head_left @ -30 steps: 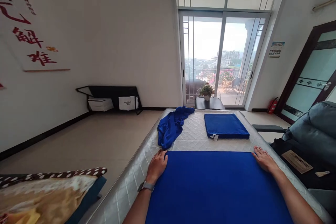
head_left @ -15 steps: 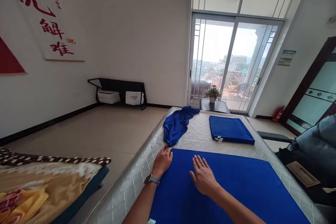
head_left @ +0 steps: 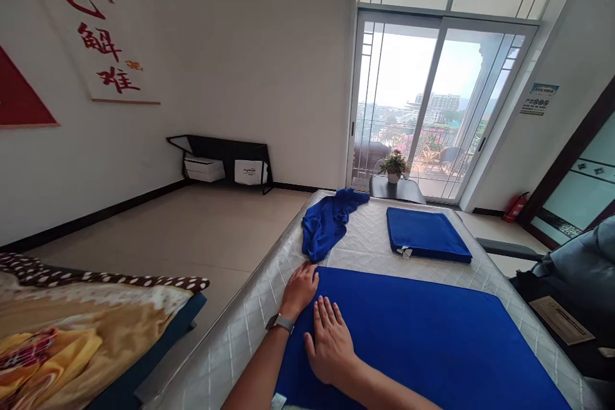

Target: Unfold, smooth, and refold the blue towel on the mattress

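A large blue cloth (head_left: pixel 413 327) lies spread out flat, with a white label at its near left corner. My left hand (head_left: pixel 300 289), a watch on its wrist, rests at the cloth's far left corner with its fingers stretched out. Close beside it, my right hand (head_left: pixel 331 341) is pressed palm down on the cloth, fingers straight and open. Beyond my left hand is a crumpled blue cloth (head_left: pixel 327 224). Farther right sits a neat stack of folded blue cloths (head_left: pixel 427 230) with white labels on its near edge.
Everything blue lies on a white quilted mattress (head_left: pixel 245 327). Bedding (head_left: pixel 120 314) on another bed is at the left. Dark padded items (head_left: pixel 581 269) stand along the right side. Behind the mattress are a small table with a potted plant (head_left: pixel 393 166) and sliding glass doors.
My right hand has slid left over the blue cloth, closer to my left hand. The left hand stays at the corner. The view has shifted slightly.
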Motion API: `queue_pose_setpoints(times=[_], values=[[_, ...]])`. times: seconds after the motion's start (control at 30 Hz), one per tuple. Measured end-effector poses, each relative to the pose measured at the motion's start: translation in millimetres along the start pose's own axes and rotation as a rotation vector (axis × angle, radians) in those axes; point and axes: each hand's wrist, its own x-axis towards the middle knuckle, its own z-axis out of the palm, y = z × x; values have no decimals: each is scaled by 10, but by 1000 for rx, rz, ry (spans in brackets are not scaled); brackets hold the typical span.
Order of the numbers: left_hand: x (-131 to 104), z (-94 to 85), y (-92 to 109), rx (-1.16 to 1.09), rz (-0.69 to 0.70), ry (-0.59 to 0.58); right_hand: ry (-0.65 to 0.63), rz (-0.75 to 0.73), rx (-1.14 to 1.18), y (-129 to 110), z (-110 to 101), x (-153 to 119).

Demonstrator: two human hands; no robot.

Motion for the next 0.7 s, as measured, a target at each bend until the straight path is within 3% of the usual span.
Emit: queue_pose_setpoints(times=[0.43,0.7], values=[[-2,8,-10,-26,33,4,22,36,44,46,-81,-114],[-7,1,-12,-32,21,-12,26,90,2,223,-70,-272]])
